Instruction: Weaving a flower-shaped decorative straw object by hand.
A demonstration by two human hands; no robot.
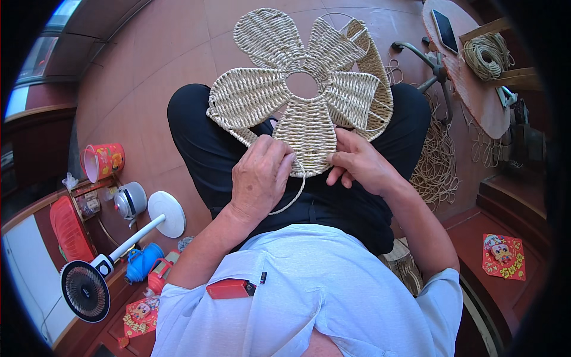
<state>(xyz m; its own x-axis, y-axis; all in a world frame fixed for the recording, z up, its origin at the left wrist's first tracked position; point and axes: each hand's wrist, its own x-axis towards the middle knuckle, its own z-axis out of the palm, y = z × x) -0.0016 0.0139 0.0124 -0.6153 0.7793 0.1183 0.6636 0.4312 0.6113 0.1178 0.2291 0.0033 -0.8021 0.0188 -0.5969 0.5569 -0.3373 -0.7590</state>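
So we've got this woven flower (285, 85) sitting over our lap (193, 134), with its near petal (306, 131) pointing back at us. Our left hand (262, 169) is closed in a pinch on a pale cord (304, 181) at that petal's left edge, and the slack curves down toward us and off to the left. Our fingers hide where the strand meets the weave, so we can't tell its exact path. Our right hand (360, 160) grips the petal's right edge between thumb and forefinger, other fingers loosely curled.

Tip, going by the look of it: let the right hand brace the petal flat while the left draws the strand snug. We'd pull along the edge rather than straight up, or the rim might pucker. Match the tension of the neighbouring rows, and check the slack for twists first. Also, mind the tangled cord (434, 169) on the floor (172, 53) to the right; it could snag easily.
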